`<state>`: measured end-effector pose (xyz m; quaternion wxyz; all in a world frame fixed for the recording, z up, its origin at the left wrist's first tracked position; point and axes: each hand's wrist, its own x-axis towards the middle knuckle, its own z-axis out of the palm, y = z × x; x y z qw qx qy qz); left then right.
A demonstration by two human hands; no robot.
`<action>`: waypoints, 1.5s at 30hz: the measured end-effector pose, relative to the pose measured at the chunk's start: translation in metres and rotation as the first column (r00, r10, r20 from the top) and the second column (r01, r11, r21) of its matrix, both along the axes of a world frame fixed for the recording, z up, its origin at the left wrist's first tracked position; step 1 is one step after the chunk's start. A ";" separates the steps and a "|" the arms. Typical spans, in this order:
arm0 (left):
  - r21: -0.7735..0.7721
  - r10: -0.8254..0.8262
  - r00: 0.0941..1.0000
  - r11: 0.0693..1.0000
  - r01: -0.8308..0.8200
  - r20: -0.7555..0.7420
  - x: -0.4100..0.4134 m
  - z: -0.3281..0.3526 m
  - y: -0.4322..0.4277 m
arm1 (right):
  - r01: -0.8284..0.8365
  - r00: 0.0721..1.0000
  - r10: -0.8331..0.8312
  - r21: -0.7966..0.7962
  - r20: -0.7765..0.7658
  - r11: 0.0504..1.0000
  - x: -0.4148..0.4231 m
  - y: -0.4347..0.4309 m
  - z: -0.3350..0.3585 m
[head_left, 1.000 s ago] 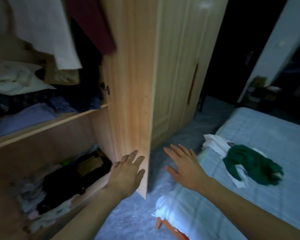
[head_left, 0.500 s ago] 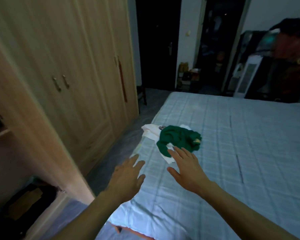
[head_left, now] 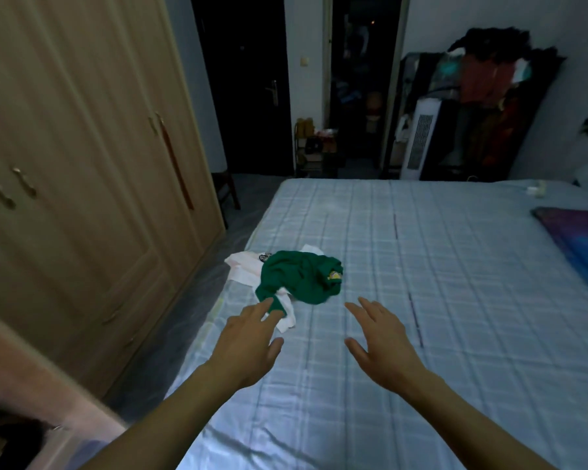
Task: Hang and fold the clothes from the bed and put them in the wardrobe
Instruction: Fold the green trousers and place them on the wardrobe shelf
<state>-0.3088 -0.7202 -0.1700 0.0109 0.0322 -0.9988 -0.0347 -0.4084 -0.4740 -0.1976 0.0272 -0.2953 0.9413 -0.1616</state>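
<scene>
A crumpled green garment (head_left: 299,278) lies near the left edge of the bed (head_left: 438,300), on top of a white garment (head_left: 243,268). My left hand (head_left: 248,344) is stretched out with straight fingers, its fingertips just short of the green garment's near end. My right hand (head_left: 382,344) is also open, held over the bare sheet to the right of the clothes. Neither hand holds anything. The wooden wardrobe (head_left: 82,164) runs along the left side, its open door's edge (head_left: 31,378) at the lower left.
A narrow strip of floor (head_left: 190,300) separates the wardrobe from the bed. A purple and blue cloth (head_left: 577,239) lies at the bed's right edge. Beyond the bed are a dark doorway (head_left: 360,89), a white fan heater (head_left: 420,140) and a loaded clothes rack (head_left: 489,96).
My view has swung from the open wardrobe shelves to the bed. Both hands have come over the sheet and moved closer to the green garment.
</scene>
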 end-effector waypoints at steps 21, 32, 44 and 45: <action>0.267 -0.090 0.996 0.959 0.092 -0.018 -0.231 -0.063 -0.162 | 0.144 0.989 -0.149 0.164 0.018 0.976 -0.178 -0.148 -0.015; 0.285 -0.111 0.986 0.956 0.073 0.121 -0.298 -0.113 -0.174 | 0.158 0.978 -0.181 0.204 0.103 0.966 -0.261 -0.158 -0.056; 0.294 -0.160 0.942 0.953 0.069 0.296 -0.419 -0.202 -0.136 | 0.191 0.912 -0.234 0.156 0.338 0.969 -0.373 -0.138 -0.161; 0.298 -0.145 0.946 0.953 0.055 0.291 -0.432 -0.210 -0.134 | 0.199 0.906 -0.241 0.153 0.348 0.968 -0.385 -0.135 -0.171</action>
